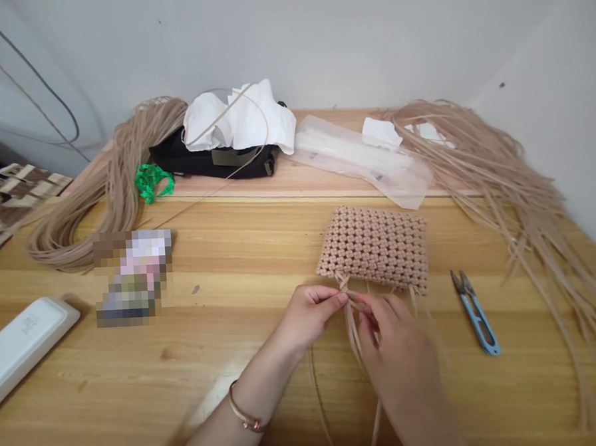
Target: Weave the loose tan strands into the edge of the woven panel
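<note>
The left hand [310, 312] pinches the thin strips [354, 333] between its thumb and its index finger. The right hand [402, 347], just beside it, also has its fingers closed on the thin strips. From the hands, the woven beige piece [376, 245] lies at one o'clock on the wooden table [224, 346]. The blue snips [471, 314] lie at three o'clock.
</note>
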Available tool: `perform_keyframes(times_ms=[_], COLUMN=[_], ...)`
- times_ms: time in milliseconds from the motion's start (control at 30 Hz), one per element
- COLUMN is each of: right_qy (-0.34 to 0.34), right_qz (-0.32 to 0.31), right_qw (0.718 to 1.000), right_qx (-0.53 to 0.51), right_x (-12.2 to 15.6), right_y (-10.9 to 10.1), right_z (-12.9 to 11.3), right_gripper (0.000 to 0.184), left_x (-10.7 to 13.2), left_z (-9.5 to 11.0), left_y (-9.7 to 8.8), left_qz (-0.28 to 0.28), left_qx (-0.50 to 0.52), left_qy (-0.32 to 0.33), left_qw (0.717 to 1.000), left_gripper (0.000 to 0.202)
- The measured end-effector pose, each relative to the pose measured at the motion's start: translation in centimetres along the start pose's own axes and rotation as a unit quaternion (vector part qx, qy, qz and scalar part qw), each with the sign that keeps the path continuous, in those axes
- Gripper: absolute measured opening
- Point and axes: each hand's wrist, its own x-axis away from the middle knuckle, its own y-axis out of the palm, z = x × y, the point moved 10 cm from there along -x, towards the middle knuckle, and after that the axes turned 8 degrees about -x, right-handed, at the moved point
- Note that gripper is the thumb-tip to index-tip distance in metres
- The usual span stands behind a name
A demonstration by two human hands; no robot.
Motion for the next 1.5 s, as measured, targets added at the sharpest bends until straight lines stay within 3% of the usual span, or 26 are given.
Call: perform_keyframes(times_ms=[467, 700, 900, 1133, 1300, 1500], right_qy=[-0.027, 0.072, 0.132, 0.123, 0.113, 0.176], right_qz=[-0.011, -0.107, -0.149, -0.192, -0.208, -0.222], right_qw=[0.998, 0.981, 0.961, 0.965, 0.968, 0.949], right_qx=[-0.059, -0.142, -0.191, -0.132, -0.085, -0.138], right_x=[0.1, -0.9, -1.1, -1.6, -1.8, -1.3], right_y=[0.6, 1.7, 2.1, 2.7, 3.0, 3.6], right_z=[-0.1, 2.2, 2.9, 2.9, 3.0, 3.9], right_gripper=[0.031, 0.023, 0.021, 0.022, 0.016, 0.018], left_x=[-0.1, 0.0, 0.1, 0.0, 0.3, 0.4], left_z=[-0.7, -0.4, 0.0, 0.5, 1.7, 2.5], left_y=[-0.4, -0.3, -0.1, 0.7, 1.3, 0.7], left_qz=[0.018, 0.009, -0.003, -0.048, -0.077, -0.062], left_qx=[0.002, -0.005, -0.003, 0.000, -0.076, -0.159], left_qy=[-0.026, -0.023, -0.010, 0.027, 0.090, 0.122], left_qw=[1.000, 1.000, 1.000, 0.998, 0.990, 0.978], left_gripper=[0.035, 0.035, 0.037, 0.026, 0.024, 0.023])
